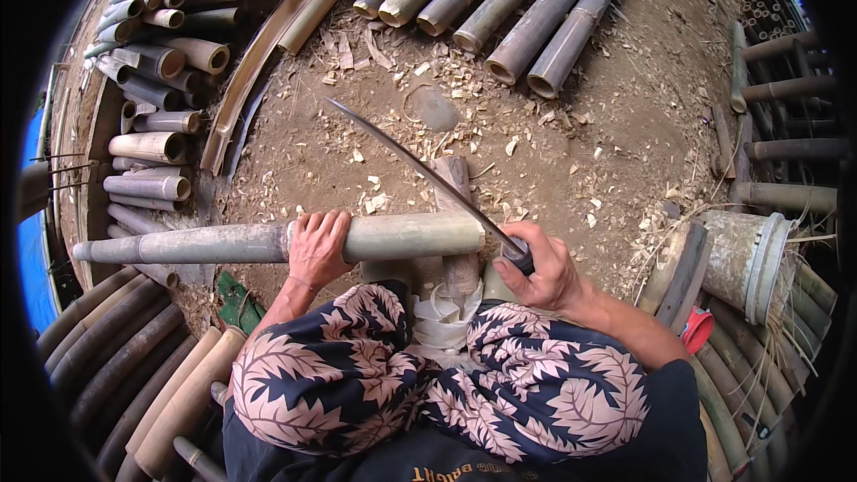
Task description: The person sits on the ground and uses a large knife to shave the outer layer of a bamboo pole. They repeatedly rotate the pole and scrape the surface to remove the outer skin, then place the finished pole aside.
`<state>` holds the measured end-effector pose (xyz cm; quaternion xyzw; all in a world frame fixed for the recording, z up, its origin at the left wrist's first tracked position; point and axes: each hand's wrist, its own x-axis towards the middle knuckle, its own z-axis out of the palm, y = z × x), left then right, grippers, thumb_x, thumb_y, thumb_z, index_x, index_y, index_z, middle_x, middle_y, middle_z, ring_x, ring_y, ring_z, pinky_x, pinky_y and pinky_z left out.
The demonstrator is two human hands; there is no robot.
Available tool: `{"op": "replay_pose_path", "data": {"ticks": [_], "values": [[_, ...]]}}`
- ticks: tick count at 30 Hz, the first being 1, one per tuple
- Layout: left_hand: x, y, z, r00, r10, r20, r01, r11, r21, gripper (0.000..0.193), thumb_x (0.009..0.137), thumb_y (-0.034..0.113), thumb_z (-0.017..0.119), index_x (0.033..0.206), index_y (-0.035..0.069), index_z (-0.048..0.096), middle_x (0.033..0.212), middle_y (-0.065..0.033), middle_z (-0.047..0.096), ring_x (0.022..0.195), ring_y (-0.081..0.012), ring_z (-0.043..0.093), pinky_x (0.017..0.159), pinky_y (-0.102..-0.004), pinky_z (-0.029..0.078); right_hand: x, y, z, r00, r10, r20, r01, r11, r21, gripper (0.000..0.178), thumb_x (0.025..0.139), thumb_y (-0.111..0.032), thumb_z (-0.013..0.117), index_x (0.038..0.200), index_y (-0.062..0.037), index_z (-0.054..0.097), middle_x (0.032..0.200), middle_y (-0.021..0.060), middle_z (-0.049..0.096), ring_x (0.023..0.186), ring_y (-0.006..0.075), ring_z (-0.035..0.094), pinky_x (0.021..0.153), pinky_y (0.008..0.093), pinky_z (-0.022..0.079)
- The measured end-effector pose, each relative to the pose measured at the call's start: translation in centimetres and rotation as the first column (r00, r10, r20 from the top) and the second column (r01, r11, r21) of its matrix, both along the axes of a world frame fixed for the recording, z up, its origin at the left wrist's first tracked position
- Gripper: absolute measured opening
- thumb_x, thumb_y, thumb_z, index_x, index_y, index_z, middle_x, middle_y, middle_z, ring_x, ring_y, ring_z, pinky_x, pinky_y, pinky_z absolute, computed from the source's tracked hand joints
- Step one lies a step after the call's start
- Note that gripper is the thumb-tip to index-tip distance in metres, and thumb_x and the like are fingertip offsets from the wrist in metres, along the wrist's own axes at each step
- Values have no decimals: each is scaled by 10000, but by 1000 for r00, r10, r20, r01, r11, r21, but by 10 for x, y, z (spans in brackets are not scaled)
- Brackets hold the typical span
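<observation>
My left hand [317, 245] grips a long greenish bamboo pole [393, 236] that lies crosswise in front of my knees, resting on a wooden chopping block [457, 214]. My right hand [540, 270] is closed on the dark handle of a long curved blade [406, 156]. The blade rises up and to the left, over the pole's right cut end. My knees in leaf-patterned trousers [446, 375] fill the lower middle.
Cut bamboo tubes [156, 107] are stacked at the left, long poles [536, 9] at the top and more poles [116, 339] at the lower left. A pale plastic bucket [745, 259] lies on its side at the right. Wood chips litter the dirt ground [580, 143].
</observation>
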<state>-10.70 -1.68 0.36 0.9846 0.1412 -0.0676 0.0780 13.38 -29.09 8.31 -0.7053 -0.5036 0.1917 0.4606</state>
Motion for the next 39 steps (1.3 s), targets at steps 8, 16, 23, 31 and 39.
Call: {"op": "replay_pose_path", "data": {"ticks": [8,16,23,31,39], "values": [[1,-2,-5,1000,-1,21,1,1000,22,723,534,325,827,1164,94,559,1107,-77,619,1059,-262,583,955,-431,416,24,-25,-50,992,105,-62,-120,735,-667,323,952,-305,622,1055,-8,549,749,213,654,645,355,692,544,420,532],[4,-5,-11,997,-33,72,31,999,37,736,528,332,831,1169,90,561,1105,-73,617,1052,-258,584,957,-447,414,10,-42,-66,993,67,99,-24,925,-380,315,934,-274,647,991,14,535,760,193,646,609,317,676,531,399,536],[-15,-12,-16,985,-3,173,-22,989,143,745,543,272,842,1202,73,558,1149,-79,608,1092,-264,574,1006,-462,389,9,5,0,990,47,-131,-68,985,-158,301,928,-262,666,1000,1,537,703,183,638,597,317,667,546,421,521],[-23,-18,-37,970,-78,229,8,956,292,800,589,309,837,1291,70,536,1226,-84,594,1159,-273,549,1044,-520,358,26,-29,-61,993,59,-100,-114,647,-754,361,955,-337,600,983,3,481,731,246,666,644,416,678,566,505,523],[-16,-19,-38,975,-73,212,14,964,266,740,637,298,799,1287,63,536,1232,-85,587,1175,-270,535,1046,-507,353,18,-43,-87,972,127,196,-12,865,-501,270,944,-248,631,968,-5,518,676,181,623,538,296,642,534,409,541]]}}
